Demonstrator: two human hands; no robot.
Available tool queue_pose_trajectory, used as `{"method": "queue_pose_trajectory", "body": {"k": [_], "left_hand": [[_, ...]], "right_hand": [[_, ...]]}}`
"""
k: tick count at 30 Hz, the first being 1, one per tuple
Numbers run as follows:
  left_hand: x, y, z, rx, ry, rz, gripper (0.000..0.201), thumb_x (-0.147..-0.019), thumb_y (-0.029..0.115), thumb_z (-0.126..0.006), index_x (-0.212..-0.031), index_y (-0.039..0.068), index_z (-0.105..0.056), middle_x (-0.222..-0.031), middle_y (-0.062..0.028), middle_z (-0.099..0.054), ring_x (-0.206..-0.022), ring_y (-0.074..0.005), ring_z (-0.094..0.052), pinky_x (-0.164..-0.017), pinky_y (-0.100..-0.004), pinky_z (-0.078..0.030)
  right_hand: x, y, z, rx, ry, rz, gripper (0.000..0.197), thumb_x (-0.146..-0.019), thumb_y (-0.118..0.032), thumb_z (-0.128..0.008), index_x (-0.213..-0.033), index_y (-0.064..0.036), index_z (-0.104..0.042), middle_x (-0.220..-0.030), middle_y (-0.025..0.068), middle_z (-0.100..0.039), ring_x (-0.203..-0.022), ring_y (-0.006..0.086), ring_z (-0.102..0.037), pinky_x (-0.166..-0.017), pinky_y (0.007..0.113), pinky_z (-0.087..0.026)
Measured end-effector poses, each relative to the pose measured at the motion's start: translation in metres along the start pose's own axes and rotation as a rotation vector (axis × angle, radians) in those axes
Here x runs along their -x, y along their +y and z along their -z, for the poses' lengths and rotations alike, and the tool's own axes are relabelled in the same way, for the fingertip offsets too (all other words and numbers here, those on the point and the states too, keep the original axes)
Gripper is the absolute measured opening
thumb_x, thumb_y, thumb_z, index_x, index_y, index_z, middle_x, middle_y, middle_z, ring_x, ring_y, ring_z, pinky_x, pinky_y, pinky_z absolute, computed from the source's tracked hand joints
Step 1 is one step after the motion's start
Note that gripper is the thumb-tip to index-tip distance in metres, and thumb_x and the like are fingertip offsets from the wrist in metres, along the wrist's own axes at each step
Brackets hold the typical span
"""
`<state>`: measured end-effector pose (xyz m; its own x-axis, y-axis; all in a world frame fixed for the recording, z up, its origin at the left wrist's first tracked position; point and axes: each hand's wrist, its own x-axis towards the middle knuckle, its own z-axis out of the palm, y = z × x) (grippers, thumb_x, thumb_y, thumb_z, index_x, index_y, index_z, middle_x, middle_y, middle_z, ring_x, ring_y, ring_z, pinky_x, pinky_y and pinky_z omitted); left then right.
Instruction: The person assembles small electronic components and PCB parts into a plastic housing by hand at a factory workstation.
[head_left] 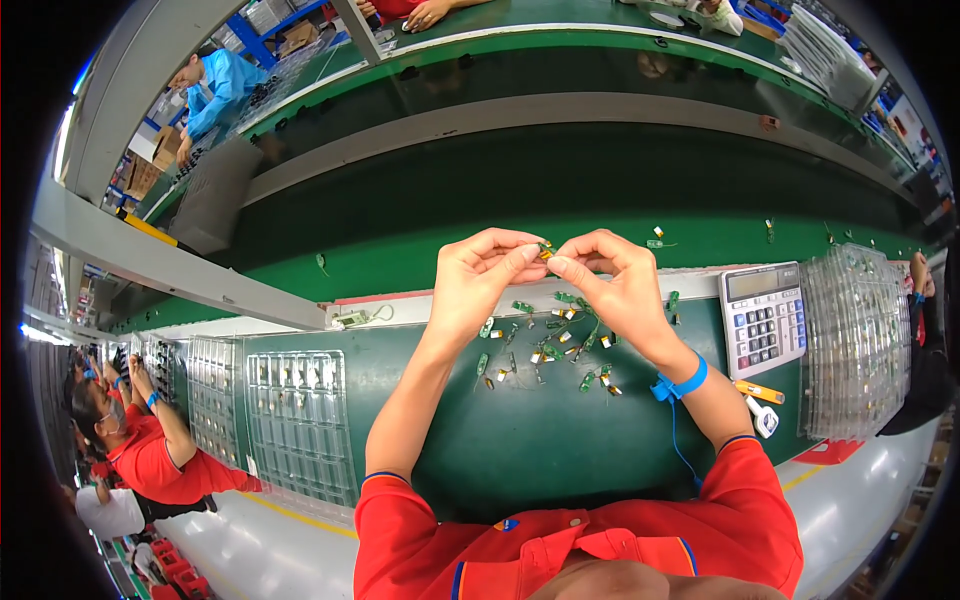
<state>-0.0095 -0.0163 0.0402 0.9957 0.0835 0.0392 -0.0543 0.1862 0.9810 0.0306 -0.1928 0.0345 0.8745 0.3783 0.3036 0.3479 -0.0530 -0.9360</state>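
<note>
Raised over the far edge of the green bench, my left hand [487,272] and my right hand [612,278] meet at the fingertips. Between them they pinch a small green circuit board [545,250] with a yellow-orange part on it. Both hands have thumb and fingers closed on it, and the fingers partly cover it. Below the hands, several similar small green boards [588,380] lie scattered on the bench, some with white and yellow parts. A blue wrist strap [688,378] with a thin cord is around my right wrist.
Left on the bench lies a clear compartment tray [300,400], partly filled. At right are a calculator [764,318], a yellow-orange tool [760,391] and stacked clear trays [856,340]. A green conveyor belt [420,235] runs beyond, below a metal beam [180,260]. Other people [165,440] work nearby.
</note>
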Motion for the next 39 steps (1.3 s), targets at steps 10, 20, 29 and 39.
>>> {"method": "queue_pose_trajectory", "body": {"k": [10, 20, 29, 39], "left_hand": [[0.002, -0.001, -0.002, -0.058, -0.035, -0.063, 0.014, -0.087, 0.003, -0.065, -0.099, -0.006, -0.064, -0.093, -0.0144, -0.068, -0.085, -0.02, -0.069, -0.079, -0.0307, -0.058], [0.004, -0.008, -0.011, 0.132, 0.036, -0.111, 0.015, -0.087, 0.003, -0.066, -0.099, -0.004, -0.061, -0.089, -0.0109, -0.066, -0.083, -0.0162, -0.066, -0.077, -0.0303, -0.058], [0.01, -0.009, -0.02, 0.012, 0.032, -0.262, 0.015, -0.091, 0.003, -0.06, -0.104, -0.005, -0.058, -0.092, -0.0113, -0.065, -0.083, -0.0167, -0.066, -0.077, -0.0297, -0.056], [0.015, -0.01, -0.021, 0.035, 0.019, -0.327, 0.014, -0.091, 0.001, -0.059, -0.103, -0.005, -0.054, -0.091, -0.0131, -0.063, -0.077, -0.0181, -0.065, -0.07, -0.0288, -0.057]], "right_hand": [[-0.002, -0.003, 0.004, -0.168, -0.07, -0.203, 0.015, -0.085, -0.007, -0.07, -0.09, 0.0049, -0.065, -0.085, 0.0071, -0.065, -0.084, 0.0129, -0.064, -0.076, 0.026, -0.054], [0.005, -0.005, -0.01, 0.245, 0.148, 0.319, 0.019, -0.075, -0.001, -0.075, -0.092, 0.0006, -0.067, -0.082, 0.0081, -0.066, -0.074, 0.015, -0.064, -0.065, 0.027, -0.053], [0.004, -0.007, -0.006, 0.345, 0.19, 0.512, 0.021, -0.07, 0.001, -0.076, -0.089, 0.0003, -0.068, -0.079, 0.009, -0.068, -0.07, 0.0188, -0.063, -0.059, 0.029, -0.049], [0.005, -0.014, -0.004, 0.229, 0.15, 0.451, 0.017, -0.072, 0.0, -0.075, -0.088, 0.0013, -0.068, -0.077, 0.0089, -0.068, -0.067, 0.0183, -0.063, -0.059, 0.028, -0.049]]}}
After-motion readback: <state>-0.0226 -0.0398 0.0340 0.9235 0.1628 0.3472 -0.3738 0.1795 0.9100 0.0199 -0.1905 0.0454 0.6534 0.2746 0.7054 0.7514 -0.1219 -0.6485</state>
